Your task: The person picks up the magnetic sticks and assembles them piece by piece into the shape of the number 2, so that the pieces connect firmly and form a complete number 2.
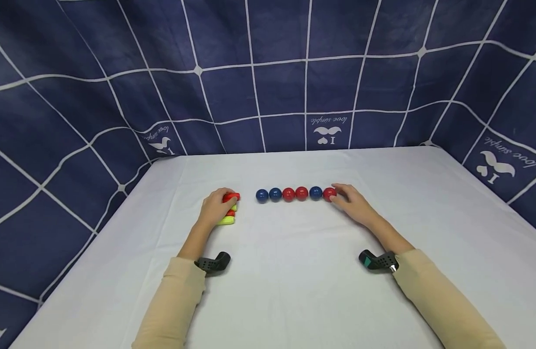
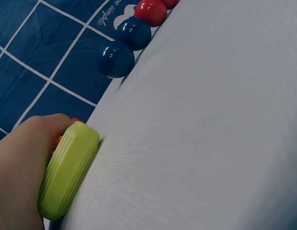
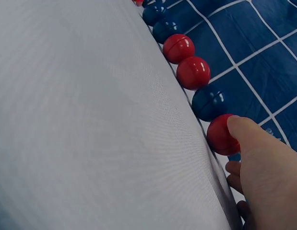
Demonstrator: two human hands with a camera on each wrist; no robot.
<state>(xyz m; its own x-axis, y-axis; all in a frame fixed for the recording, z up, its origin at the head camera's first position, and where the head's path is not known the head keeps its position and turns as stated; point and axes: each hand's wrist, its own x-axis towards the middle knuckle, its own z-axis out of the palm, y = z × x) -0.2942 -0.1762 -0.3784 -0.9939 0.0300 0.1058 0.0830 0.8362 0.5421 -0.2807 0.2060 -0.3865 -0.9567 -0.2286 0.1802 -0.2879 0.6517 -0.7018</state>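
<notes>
Six small glossy balls form a line across the white table: from the left, two blue, two red, one blue (image 1: 316, 193), one red (image 1: 329, 194). My right hand (image 1: 353, 206) pinches the rightmost red ball, its thumb on the near side in the right wrist view. Left of the line, red and yellow-green ridged bars lie side by side. Around the farthest red bar (image 1: 231, 197) my left hand (image 1: 214, 207) curls its thumb and fingers. The nearest yellow-green bar (image 2: 71, 170) shows whole in the left wrist view; the hand partly hides the others.
A white cloth (image 1: 290, 271) covers the table. Dark blue curtains (image 1: 276, 87) with white grid lines stand behind it and along both sides. Black wrist devices (image 1: 213, 262) are strapped on both arms, near the beige sleeves.
</notes>
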